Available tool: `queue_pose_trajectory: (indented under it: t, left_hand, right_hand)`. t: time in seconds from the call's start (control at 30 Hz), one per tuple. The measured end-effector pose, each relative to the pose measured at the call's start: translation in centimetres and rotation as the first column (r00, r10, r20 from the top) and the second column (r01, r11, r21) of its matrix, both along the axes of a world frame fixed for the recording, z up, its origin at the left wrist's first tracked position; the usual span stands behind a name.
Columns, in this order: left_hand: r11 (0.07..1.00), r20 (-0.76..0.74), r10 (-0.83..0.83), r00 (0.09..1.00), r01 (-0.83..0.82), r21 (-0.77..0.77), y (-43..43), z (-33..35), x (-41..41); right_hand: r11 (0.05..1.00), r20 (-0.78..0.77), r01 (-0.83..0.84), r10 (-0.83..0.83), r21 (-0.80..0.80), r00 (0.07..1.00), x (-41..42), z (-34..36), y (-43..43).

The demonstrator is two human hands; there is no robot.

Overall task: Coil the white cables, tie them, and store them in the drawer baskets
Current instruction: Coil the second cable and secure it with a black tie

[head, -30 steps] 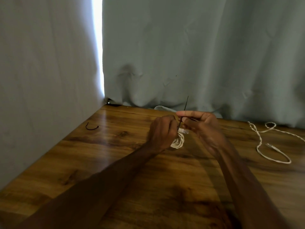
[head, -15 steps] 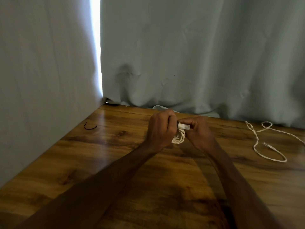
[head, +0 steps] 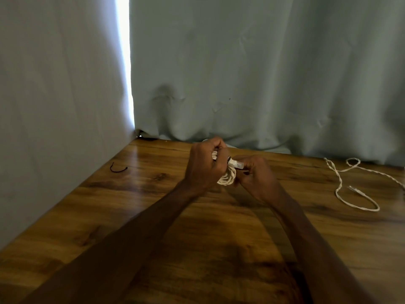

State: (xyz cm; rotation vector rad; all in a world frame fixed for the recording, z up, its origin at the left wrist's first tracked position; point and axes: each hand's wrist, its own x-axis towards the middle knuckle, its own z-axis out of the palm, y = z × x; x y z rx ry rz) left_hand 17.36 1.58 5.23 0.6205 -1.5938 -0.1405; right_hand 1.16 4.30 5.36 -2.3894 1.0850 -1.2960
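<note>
Both hands are locked together over the middle of the table (head: 153, 216), toward its far edge. Left hand (head: 205, 166) is curled shut around the coiled white cable (head: 228, 178), loops bulging out below the knuckles. Right hand (head: 255, 174) is pinched tight at the coil's side, right by the cable's pale connector end (head: 236, 165), which pokes out between the two hands.

And here's the change: a second ago a thin dark tie stood up straight above the fingers. Now it's gone from sight, pulled down into the grip, and the hands have closed in on the bundle and lifted a touch toward the far edge. That reads as the tie being cinched around the coil; whether it is fully twisted shut, I cannot tell, the fingers hide it.

Off to the right edge, a second white cable (head: 350, 187) lies loose and uncoiled on the wood, untouched. Toward the far left corner, a spare dark tie (head: 118, 170) sits near the curtain (head: 241, 73).

So one coil is nearly tied, one cable is left, and no drawer baskets are in view yet.
</note>
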Motion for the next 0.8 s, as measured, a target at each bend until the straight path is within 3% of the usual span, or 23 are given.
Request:
queue_pose_trajectory:
  t: [0.53, 0.8]
  left_hand:
    - [0.993, 0.017, -0.072, 0.997, 0.073, -0.09, 1.4, 0.6, -1.2]
    - [0.991, 0.041, -0.06, 0.997, 0.064, -0.121, 1.4, 0.4, -1.0]
  right_hand:
    - [0.987, 0.024, -0.06, 0.064, -0.151, 0.998, -0.8, 0.5, -0.5]
    - [0.984, -0.066, -0.036, 0.025, -0.173, 0.998, -0.8, 0.6, -0.4]
